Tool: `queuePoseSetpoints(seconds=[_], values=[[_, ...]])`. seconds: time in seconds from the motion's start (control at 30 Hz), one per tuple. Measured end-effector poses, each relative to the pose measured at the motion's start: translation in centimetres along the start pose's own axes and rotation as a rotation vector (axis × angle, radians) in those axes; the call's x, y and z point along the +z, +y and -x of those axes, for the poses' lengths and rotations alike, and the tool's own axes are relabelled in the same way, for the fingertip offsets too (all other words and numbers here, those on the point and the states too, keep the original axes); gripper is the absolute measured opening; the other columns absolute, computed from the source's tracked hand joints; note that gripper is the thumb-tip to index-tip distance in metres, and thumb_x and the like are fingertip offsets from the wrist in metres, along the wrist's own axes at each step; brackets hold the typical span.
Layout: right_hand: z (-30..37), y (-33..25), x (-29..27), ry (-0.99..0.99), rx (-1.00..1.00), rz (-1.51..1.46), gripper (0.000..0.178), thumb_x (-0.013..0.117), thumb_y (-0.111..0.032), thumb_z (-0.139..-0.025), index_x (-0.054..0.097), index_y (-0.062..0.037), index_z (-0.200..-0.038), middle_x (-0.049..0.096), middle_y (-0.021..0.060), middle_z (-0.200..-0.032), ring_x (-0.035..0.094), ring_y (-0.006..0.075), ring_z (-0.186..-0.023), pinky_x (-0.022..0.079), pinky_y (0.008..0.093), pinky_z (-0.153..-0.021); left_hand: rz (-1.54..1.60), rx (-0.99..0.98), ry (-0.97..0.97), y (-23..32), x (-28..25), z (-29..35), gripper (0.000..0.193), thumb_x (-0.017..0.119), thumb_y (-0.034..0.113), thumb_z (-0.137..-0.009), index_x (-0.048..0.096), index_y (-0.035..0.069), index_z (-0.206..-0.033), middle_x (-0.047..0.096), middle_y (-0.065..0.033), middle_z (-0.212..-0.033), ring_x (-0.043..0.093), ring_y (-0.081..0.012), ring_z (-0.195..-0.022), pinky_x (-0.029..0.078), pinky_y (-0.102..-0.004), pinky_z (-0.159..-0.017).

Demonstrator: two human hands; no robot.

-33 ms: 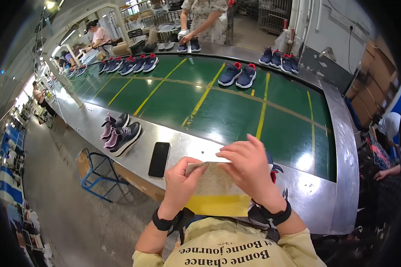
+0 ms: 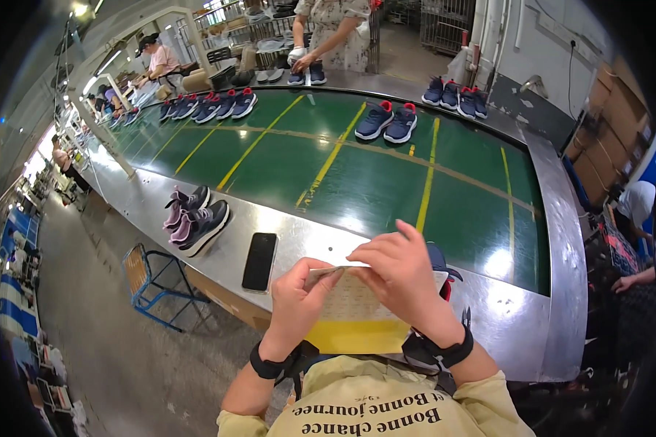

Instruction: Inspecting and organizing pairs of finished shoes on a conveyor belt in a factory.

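left hand (image 2: 295,295) pinches pale printed flat paper sheet (image 2: 353,298) by its far edge; right hand (image 2: 404,280) curls at same edge, can't tell if gripping. sheet sits right of black rectangular glass-faced phone (image 2: 259,262), between both hands, long axis unclear; left hand nearer phone.

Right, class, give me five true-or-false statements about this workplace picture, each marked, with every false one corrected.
1. The left hand grips a pale sheet. True.
2. Navy shoes stand on the green belt. True.
3. The black phone lies on that belt. False: it lies on the metal ledge.
4. The pink-lined shoes are left of the phone. True.
5. The stool has red legs. False: they are blue.
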State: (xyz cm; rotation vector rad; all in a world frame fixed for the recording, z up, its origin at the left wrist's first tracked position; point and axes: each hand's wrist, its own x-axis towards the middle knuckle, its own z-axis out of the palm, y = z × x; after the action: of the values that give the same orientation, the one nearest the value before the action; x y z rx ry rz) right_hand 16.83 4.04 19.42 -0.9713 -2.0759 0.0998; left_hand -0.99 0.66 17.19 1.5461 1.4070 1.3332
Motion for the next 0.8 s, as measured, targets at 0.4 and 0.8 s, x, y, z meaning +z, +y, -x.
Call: queuePoseSetpoints(seconds=[0.4, 0.8], values=[[2.9, 5.0, -1.7, -0.064, 0.207, -0.082, 0.003, 0.067, -0.011, -0.075, 0.065, -0.0095, -0.076, 0.059, 0.0012, -0.066, 0.055, 0.0172, -0.068, 0.034, 0.0431, -0.098, 0.348, -0.127, 0.085, -0.4, -4.6, 0.0, 0.012, 0.064, 0.011, -0.084, 0.055, 0.003, -0.084, 0.061, -0.0002, -0.075, 0.055, -0.0043, -0.067, 0.044, -0.0186, -0.06], [2.1, 7.5, 2.9, -0.183, 0.429, -0.147, 0.013, 0.06, -0.018, -0.079, 0.066, -0.0071, -0.078, 0.061, 0.0103, -0.065, 0.059, 0.0272, -0.067, 0.044, 0.0356, -0.064, 0.053, -0.383, 0.3, -10.7, -7.5, -2.4, 0.023, 0.058, 0.023, -0.088, 0.056, 0.002, -0.098, 0.063, -0.0033, -0.076, 0.056, -0.01, -0.065, 0.044, -0.0223, -0.059]])
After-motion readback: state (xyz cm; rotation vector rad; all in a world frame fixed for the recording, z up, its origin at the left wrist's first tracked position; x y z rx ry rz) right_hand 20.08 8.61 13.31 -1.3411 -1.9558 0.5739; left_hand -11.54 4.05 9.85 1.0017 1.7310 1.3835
